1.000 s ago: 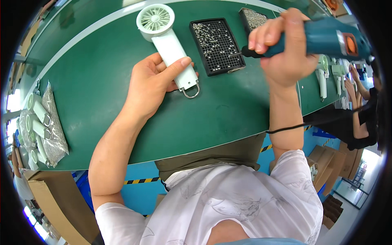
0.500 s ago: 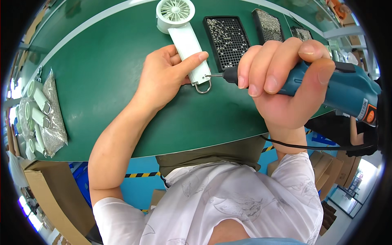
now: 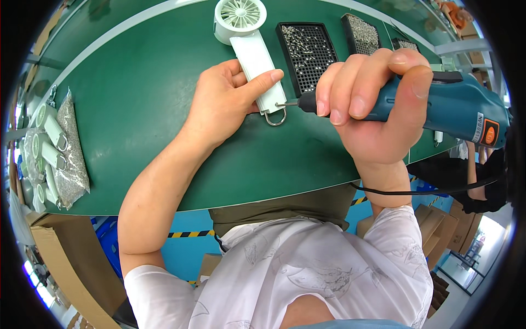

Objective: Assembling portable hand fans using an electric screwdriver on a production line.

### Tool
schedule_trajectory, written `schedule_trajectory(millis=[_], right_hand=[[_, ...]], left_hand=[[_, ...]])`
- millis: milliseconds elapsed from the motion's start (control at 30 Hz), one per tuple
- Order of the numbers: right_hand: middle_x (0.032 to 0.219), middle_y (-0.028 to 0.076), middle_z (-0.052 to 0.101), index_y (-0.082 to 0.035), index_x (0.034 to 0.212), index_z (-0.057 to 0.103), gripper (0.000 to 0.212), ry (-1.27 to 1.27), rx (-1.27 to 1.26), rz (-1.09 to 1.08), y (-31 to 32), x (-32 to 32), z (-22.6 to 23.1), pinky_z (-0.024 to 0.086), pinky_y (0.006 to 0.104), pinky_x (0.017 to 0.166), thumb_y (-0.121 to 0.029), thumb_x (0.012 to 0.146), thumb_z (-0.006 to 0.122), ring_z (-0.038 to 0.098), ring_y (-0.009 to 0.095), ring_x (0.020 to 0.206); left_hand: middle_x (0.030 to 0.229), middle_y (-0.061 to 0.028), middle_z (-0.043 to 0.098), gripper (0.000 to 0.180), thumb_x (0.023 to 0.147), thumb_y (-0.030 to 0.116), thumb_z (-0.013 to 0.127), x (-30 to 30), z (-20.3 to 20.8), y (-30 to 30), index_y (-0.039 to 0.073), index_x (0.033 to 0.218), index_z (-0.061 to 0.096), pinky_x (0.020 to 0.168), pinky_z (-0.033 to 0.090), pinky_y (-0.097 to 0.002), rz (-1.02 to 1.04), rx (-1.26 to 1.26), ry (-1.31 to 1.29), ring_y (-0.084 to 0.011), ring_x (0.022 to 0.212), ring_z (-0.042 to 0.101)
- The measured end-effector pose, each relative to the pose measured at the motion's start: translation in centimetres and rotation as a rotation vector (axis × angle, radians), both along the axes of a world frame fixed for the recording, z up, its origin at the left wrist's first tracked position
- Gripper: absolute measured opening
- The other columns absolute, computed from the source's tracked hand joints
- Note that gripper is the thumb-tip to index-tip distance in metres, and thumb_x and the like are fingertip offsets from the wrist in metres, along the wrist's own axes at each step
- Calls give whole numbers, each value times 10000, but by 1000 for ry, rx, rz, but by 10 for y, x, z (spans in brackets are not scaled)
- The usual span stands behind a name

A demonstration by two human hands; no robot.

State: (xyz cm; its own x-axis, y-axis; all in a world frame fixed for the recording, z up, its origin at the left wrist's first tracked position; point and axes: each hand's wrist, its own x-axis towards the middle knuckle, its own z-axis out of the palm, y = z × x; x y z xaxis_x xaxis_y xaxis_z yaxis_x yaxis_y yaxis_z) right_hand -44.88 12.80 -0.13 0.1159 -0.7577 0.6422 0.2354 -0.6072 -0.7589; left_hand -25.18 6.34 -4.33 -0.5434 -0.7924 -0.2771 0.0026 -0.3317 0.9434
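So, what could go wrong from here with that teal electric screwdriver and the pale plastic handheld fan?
The thin metal bit sits near the lower end of the pale plastic handheld fan, so it might slip and scratch it. Only the left grip is seen holding the fan, which could twist under torque. The black cord crosses by the right forearm and might tug the teal electric screwdriver.

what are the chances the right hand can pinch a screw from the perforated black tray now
Probably no: the right hand is wrapped around the teal electric screwdriver, though the perforated black tray looks close by.
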Motion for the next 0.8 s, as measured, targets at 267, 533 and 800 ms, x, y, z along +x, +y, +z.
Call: schedule_trajectory(millis=[267,533,800], right_hand=[[730,7,520,-173,1275,540,335,50,-5,-32,0,2,-2,499,372,554,-389,1142,322,506,167,534],[721,-12,530,-195,1250,621,383,-151,-8,22,-3,3,10,469,352,555,-434,1134,346,500,158,546],[679,-16,455,-77,1100,566,276,-344,-23,-182,18,6,11,379,282,500,-307,1119,414,400,107,501]], left_hand=[[984,-101,756,361,967,225,760,-2,-4,2,-65,1157,660,779,613,-288,9,-2,-2,-141,875,736],[858,-87,751,400,888,277,836,2,-3,-4,-77,1030,719,630,574,-281,133,-130,-160,-123,731,713],[719,-111,717,655,686,376,962,7,-3,13,-39,1075,639,668,582,-367,155,-544,-469,-244,675,721]])
